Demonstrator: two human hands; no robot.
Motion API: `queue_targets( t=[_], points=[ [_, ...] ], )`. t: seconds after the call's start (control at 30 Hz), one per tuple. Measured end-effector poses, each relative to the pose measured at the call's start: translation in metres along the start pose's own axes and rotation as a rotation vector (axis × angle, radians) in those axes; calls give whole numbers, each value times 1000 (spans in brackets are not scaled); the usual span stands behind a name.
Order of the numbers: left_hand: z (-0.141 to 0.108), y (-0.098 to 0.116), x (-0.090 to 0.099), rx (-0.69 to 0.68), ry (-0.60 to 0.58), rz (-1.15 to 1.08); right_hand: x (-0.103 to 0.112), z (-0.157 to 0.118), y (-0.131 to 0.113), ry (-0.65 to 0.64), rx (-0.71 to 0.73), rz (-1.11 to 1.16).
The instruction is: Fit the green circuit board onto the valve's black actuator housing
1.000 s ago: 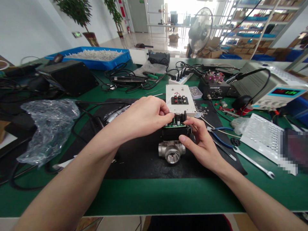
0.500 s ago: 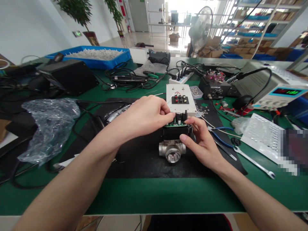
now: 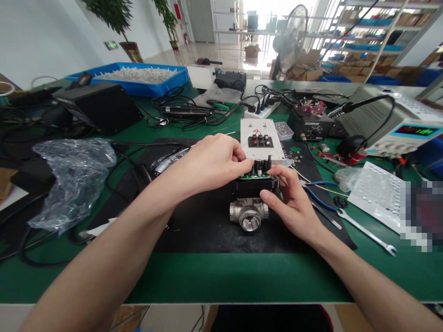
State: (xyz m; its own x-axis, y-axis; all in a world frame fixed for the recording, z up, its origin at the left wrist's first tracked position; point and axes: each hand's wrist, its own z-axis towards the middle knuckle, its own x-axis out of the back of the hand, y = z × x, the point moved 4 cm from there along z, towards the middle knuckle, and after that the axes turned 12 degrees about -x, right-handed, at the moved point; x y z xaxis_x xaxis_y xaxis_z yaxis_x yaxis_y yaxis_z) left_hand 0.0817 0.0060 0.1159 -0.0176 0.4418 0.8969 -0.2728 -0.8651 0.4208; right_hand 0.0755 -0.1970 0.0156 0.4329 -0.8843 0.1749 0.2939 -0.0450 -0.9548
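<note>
A steel three-port ball valve (image 3: 249, 215) stands on the black mat with a black actuator housing (image 3: 254, 188) on top. A green circuit board (image 3: 258, 175) with tall black components sits on the housing, its cover off. My left hand (image 3: 221, 159) comes over from the left, thumb and fingers pinched at the board's left side; its fingertips partly hide that edge. Around the right side is my right hand (image 3: 294, 198), thumb at the front of the housing and fingers by the board's right edge. Behind stands a pale test box (image 3: 261, 127) with small switches.
To the right lie blue-handled pliers (image 3: 320, 196), a wrench (image 3: 367, 232) and a perforated white sheet (image 3: 375, 198). A power supply (image 3: 398, 124) stands at the back right. Crumpled clear plastic (image 3: 72, 180) and cables lie left; a blue tray (image 3: 162, 87) sits at the back.
The view has shifted slightly, so the scene sits a little higher and to the right. Both hands keep nearly the same hold on the board and housing.
</note>
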Motion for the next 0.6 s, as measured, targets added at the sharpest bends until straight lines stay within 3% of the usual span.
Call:
queue_targets(
  t=[0.6],
  points=[
    [2, -2, -1, 14, 0, -23, 0, 2, 0, -9, 7, 18]
  ],
)
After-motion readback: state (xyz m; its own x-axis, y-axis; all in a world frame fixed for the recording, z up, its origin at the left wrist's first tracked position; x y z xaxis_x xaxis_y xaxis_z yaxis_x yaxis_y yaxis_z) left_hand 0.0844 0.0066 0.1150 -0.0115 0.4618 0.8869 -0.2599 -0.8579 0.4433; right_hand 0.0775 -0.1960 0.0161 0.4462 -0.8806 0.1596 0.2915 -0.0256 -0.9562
